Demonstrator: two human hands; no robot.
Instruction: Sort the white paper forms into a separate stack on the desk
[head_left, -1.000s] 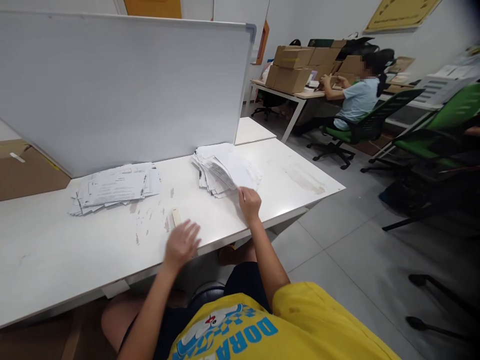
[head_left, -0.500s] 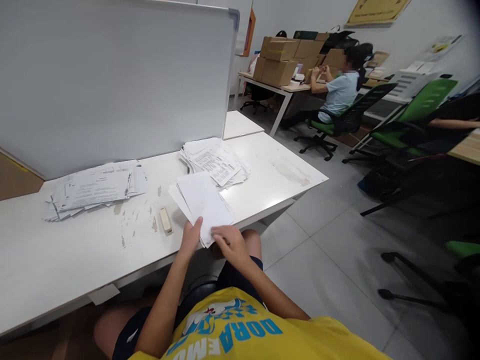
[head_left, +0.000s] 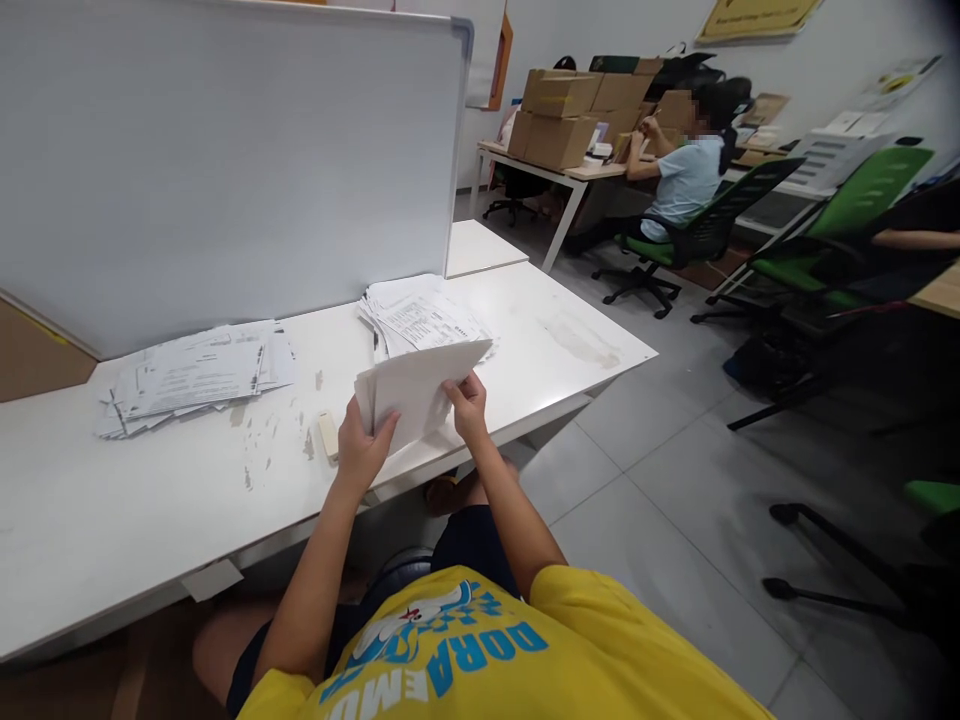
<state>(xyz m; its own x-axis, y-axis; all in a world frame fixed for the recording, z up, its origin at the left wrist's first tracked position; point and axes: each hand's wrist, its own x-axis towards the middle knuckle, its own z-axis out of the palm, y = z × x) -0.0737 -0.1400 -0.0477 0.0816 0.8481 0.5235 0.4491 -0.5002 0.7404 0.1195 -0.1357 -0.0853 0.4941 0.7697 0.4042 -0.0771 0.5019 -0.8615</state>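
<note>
Between my two hands stands a small stack of white paper sheets (head_left: 416, 390), tilted up over the front edge of the table with a blank side toward me. My left hand (head_left: 364, 445) grips its left side, thumb on the near face. The right edge is pinched by my right hand (head_left: 469, 405). Just behind the sheets lies a loose pile of printed papers (head_left: 412, 310), partly hidden by them. A cream-coloured small block-like object (head_left: 328, 437) rests on the table beside my left hand; its kind is unclear.
Another printed paper pile (head_left: 202, 370) lies left on the white table (head_left: 150, 520). A whiteboard panel (head_left: 225, 180) rises behind, with a cardboard piece (head_left: 41, 350) at far left. A seated person (head_left: 686, 180), cardboard boxes (head_left: 559, 130) and green chairs (head_left: 877, 200) are beyond.
The sheets have swung from lying slanted near my lap to standing upright, higher over the table edge. My right hand has moved up and forward to their right edge; my left hand shifted slightly left.
</note>
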